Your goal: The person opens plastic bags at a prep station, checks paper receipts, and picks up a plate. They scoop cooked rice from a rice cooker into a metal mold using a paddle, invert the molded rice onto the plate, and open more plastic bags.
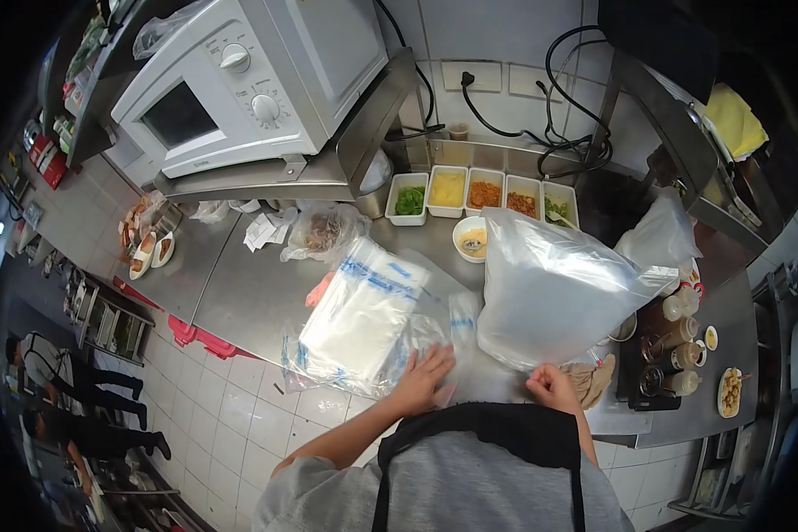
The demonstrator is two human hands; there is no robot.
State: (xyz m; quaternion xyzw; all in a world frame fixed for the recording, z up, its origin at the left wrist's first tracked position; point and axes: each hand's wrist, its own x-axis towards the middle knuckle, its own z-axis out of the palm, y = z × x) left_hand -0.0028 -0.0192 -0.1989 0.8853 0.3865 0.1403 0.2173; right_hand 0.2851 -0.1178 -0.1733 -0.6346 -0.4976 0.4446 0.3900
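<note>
My left hand (pixel 424 379) lies spread on the near edge of the steel counter, over clear plastic beside a stack of clear bags with blue print (pixel 368 310). At the counter's front edge, my right hand (pixel 551 388) is closed, its fingers curled in; what it holds, if anything, is hidden. Just beyond it stands a large, full-looking translucent plastic bag (pixel 559 293). A brown cloth (pixel 591 381) lies right of my right hand.
A white microwave (pixel 239 89) sits on a shelf at the upper left. Behind the bag are white food tubs (pixel 448 191) and a bowl (pixel 471 239). Bottles (pixel 683 331) and a snack plate (pixel 730 393) stand right. Two people (pixel 71 363) are at far left.
</note>
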